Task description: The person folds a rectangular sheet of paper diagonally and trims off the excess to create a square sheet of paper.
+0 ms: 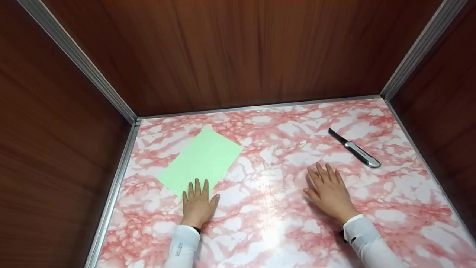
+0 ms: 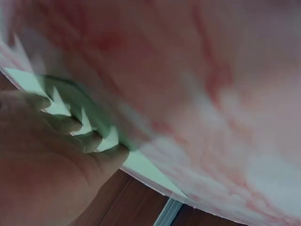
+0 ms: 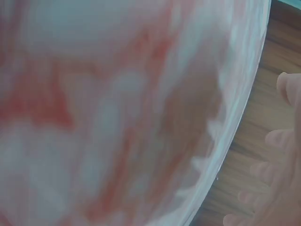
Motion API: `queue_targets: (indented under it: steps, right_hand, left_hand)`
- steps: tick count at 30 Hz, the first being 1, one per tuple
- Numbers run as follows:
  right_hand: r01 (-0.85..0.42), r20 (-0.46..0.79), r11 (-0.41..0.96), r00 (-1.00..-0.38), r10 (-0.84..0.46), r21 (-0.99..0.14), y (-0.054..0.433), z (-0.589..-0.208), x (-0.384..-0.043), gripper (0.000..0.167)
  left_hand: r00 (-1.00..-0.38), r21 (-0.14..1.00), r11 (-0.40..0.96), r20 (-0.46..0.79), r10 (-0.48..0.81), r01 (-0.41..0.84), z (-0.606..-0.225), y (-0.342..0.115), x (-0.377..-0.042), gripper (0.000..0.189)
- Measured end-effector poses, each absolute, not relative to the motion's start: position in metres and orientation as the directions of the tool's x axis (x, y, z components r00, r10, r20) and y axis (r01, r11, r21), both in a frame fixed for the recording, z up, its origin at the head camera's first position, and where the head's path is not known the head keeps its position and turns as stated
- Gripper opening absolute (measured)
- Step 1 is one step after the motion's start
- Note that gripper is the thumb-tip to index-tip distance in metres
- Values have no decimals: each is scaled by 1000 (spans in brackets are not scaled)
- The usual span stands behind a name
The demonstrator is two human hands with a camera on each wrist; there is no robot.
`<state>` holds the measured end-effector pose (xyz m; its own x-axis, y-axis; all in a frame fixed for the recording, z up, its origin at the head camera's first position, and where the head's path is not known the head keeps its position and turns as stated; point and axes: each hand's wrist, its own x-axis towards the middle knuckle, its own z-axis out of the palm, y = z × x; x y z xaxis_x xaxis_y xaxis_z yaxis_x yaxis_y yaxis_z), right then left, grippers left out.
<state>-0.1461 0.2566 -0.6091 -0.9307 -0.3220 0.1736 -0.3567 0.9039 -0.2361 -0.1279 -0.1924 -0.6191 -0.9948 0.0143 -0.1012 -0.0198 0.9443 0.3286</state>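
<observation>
A light green sheet of paper (image 1: 202, 158) lies at a slant on the left half of the table. Over its near corner my left hand (image 1: 198, 206) spreads its straight fingers, palm down. In the left wrist view those fingers (image 2: 110, 157) overlap the green sheet (image 2: 146, 172), and the hand's shadow falls on it. My right hand (image 1: 331, 195) is stretched out palm down over the bare tabletop, holding nothing. Beyond it, to the right, lies a folding saw or knife (image 1: 359, 152) with a dark blade opened out from a grey and black handle.
The tabletop (image 1: 267, 186) has a red and white marbled pattern. Brown wood-grain panels (image 1: 238, 56) wall it in at the back, left and right. Metal rails (image 1: 85, 67) run along the corners and the table's edges.
</observation>
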Motion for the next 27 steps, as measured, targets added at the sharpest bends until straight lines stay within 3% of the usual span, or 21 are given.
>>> queue_targets:
  steps: [27]
  right_hand:
    - [-412,138,879,-911,-389,-238,221,-618,-138,71]
  left_hand:
    - [-979,342,924,-49,198,170,-622,-148,-119,71]
